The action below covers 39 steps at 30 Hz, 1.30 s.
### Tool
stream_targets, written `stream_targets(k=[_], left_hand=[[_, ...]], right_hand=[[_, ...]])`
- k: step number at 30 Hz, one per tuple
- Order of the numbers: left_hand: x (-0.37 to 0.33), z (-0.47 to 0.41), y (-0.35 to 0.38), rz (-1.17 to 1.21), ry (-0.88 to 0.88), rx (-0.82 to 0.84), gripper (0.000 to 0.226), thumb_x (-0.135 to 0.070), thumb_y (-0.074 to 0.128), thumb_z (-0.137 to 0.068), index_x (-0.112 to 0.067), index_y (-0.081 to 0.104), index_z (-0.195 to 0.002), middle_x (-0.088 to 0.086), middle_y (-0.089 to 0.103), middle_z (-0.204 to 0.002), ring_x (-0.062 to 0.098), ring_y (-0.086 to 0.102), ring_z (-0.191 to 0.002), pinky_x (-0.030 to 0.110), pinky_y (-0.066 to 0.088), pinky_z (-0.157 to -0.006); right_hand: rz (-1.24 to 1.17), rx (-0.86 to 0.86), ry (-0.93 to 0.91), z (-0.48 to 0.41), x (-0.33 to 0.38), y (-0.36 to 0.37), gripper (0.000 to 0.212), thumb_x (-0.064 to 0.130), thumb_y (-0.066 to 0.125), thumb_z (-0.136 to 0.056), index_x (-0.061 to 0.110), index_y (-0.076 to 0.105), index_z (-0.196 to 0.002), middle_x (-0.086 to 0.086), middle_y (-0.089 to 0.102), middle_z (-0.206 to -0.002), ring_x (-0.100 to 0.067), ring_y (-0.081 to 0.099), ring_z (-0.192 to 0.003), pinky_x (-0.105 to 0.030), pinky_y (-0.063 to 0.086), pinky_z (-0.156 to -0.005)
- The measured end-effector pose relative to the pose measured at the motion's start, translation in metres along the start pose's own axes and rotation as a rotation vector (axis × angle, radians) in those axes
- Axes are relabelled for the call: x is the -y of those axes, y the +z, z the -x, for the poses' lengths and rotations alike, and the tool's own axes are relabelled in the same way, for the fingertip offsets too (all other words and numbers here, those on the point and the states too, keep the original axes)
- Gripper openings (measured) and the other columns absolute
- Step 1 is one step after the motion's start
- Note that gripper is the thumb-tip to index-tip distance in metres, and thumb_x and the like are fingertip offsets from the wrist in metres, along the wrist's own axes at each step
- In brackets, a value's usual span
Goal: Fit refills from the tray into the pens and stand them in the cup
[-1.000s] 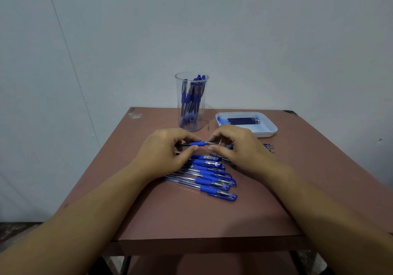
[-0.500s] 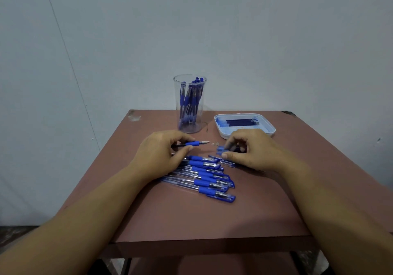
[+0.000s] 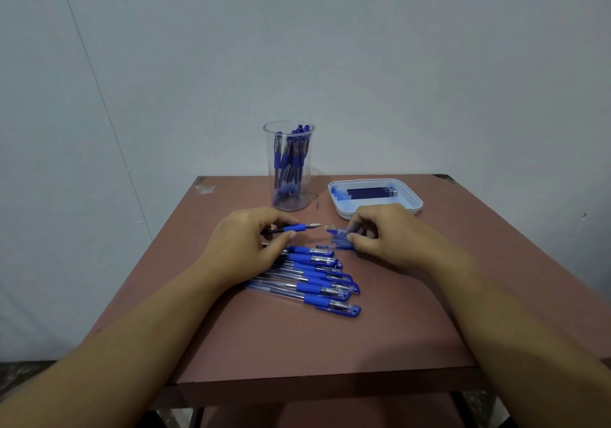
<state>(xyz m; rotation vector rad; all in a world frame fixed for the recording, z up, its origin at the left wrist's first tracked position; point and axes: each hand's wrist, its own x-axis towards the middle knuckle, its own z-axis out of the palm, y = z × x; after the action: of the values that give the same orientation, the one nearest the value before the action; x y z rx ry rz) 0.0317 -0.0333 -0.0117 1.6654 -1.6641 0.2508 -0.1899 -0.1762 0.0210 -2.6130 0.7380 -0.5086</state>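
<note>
My left hand (image 3: 246, 242) grips an uncapped blue pen (image 3: 299, 227), its metal tip pointing right, just above the table. My right hand (image 3: 385, 232) pinches a blue pen cap (image 3: 340, 234) among a few loose caps lying in front of the tray. A clear cup (image 3: 289, 166) with several blue pens standing in it is at the back centre. The white tray (image 3: 415, 201) to its right holds several dark refills (image 3: 370, 192). A row of several capped blue pens (image 3: 317, 282) lies under and in front of my left hand.
The brown table (image 3: 330, 345) ends at a front edge close to me, and its left and right edges are near. A pale wall rises right behind the cup and tray.
My right hand has moved off the pen to the right and down onto the loose caps. My left hand still holds the pen, whose tip now shows.
</note>
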Motion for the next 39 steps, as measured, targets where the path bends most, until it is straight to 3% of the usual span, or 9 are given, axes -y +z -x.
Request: stream_targets(k=[6,12,18,23,28,31,34,37,39], left_hand=[[-0.003,0.0,-0.001,-0.006,0.005,0.011,0.021,-0.028,0.074,-0.085,-0.033,0.073,-0.106,-0.02,0.067,-0.085,0.001,0.062,-0.074,0.016,0.047,-0.067],[-0.006,0.0,-0.001,0.014,0.013,0.022,0.023,-0.037,0.066,-0.084,-0.033,0.073,-0.106,-0.018,0.071,-0.09,0.002,0.062,-0.076,0.026,0.054,-0.069],[-0.01,-0.001,0.002,0.005,0.1,-0.017,0.022,-0.029,0.07,-0.086,-0.027,0.073,-0.108,-0.013,0.072,-0.092,0.002,0.062,-0.078,0.028,0.056,-0.07],[-0.011,0.0,-0.001,-0.069,0.216,-0.124,0.019,-0.028,0.064,-0.089,-0.018,0.075,-0.101,-0.009,0.068,-0.084,-0.006,0.047,-0.074,0.013,0.044,-0.067],[-0.01,0.002,-0.003,-0.042,0.222,-0.12,0.023,-0.032,0.061,-0.09,-0.016,0.074,-0.101,-0.013,0.061,-0.08,-0.003,0.048,-0.071,0.013,0.044,-0.066],[-0.016,-0.001,-0.002,0.006,0.157,-0.141,0.023,-0.034,0.061,-0.091,-0.019,0.072,-0.104,-0.016,0.06,-0.083,0.002,0.053,-0.07,0.013,0.045,-0.065],[-0.021,-0.006,0.001,0.076,0.102,-0.179,0.02,-0.022,0.072,-0.088,-0.019,0.071,-0.108,-0.014,0.064,-0.089,0.001,0.058,-0.078,0.008,0.044,-0.07],[-0.015,-0.014,-0.009,0.032,0.102,-0.17,0.033,-0.029,0.074,-0.085,-0.016,0.067,-0.115,-0.01,0.063,-0.102,-0.003,0.054,-0.088,0.005,0.038,-0.081],[-0.003,-0.025,-0.019,-0.056,0.076,-0.151,0.046,-0.039,0.073,-0.085,-0.016,0.061,-0.124,-0.009,0.057,-0.113,0.002,0.051,-0.098,0.015,0.04,-0.089]], right_hand=[[-0.121,-0.043,-0.032,-0.001,0.006,0.002,0.007,0.024,0.066,-0.09,0.031,0.065,-0.091,0.009,0.064,-0.074,-0.001,0.056,-0.064,-0.014,0.044,-0.059],[-0.106,-0.076,-0.114,-0.001,0.015,0.008,0.008,0.022,0.066,-0.09,0.026,0.068,-0.097,0.011,0.063,-0.082,-0.002,0.056,-0.073,-0.012,0.042,-0.062],[-0.1,-0.159,-0.236,-0.004,0.022,0.018,0.013,0.021,0.065,-0.092,0.021,0.071,-0.104,0.018,0.058,-0.086,-0.001,0.054,-0.082,-0.009,0.04,-0.071],[-0.112,-0.274,-0.335,-0.004,0.021,0.027,0.015,0.019,0.065,-0.091,0.015,0.071,-0.105,0.007,0.064,-0.089,-0.006,0.057,-0.083,-0.013,0.044,-0.072],[-0.116,-0.316,-0.406,-0.005,0.024,0.029,0.016,0.018,0.064,-0.092,0.013,0.07,-0.106,0.005,0.065,-0.091,-0.005,0.058,-0.084,-0.012,0.045,-0.074],[-0.295,-0.282,-0.281,-0.007,0.028,0.029,0.011,0.022,0.063,-0.094,0.021,0.068,-0.103,0.007,0.065,-0.089,-0.006,0.06,-0.08,-0.018,0.049,-0.071],[-0.659,-0.238,-0.133,-0.012,0.031,0.027,0.01,0.017,0.065,-0.092,0.024,0.065,-0.098,-0.006,0.067,-0.091,-0.017,0.063,-0.077,-0.031,0.057,-0.074],[-0.851,-0.314,-0.059,-0.018,0.024,0.014,0.016,0.006,0.065,-0.09,0.021,0.063,-0.094,-0.005,0.067,-0.089,-0.01,0.064,-0.077,-0.025,0.057,-0.074],[-0.854,-0.416,-0.044,-0.024,0.021,-0.001,0.015,0.004,0.063,-0.09,0.019,0.063,-0.094,-0.004,0.065,-0.087,-0.005,0.064,-0.073,-0.018,0.054,-0.073]])
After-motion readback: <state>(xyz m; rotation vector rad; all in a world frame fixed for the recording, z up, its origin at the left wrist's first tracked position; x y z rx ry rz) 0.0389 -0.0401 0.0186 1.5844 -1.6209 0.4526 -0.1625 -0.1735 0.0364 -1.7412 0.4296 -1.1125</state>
